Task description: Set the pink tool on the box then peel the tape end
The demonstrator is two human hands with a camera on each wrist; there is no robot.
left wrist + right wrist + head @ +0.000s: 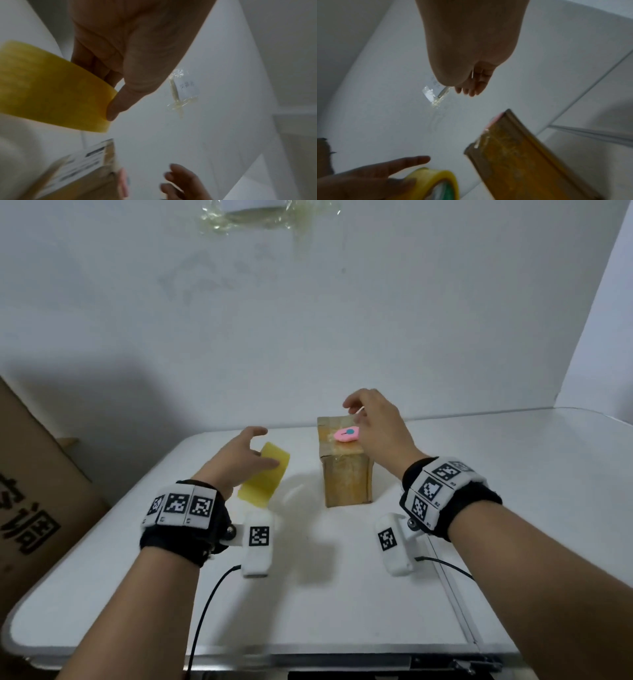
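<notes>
My left hand (255,455) grips a yellow tape roll (265,479) just above the white table (342,594), left of a small brown cardboard box (347,477). In the left wrist view the thumb (118,102) presses on the tape roll (51,88) with the fingers behind it. A pink tag with a blue dot (346,435) lies on the box top. My right hand (356,412) hovers over the box's far edge, its curled fingers pinching a thin pale strip (361,409) that looks like tape. The right wrist view shows those fingertips (471,89) above the box (513,155).
A large cardboard carton (34,491) with black print leans at the table's left edge. A white wall rises right behind the table, with a paper under clear plastic (260,210) taped high on it. Cables run from both wrist cameras toward the table's near edge.
</notes>
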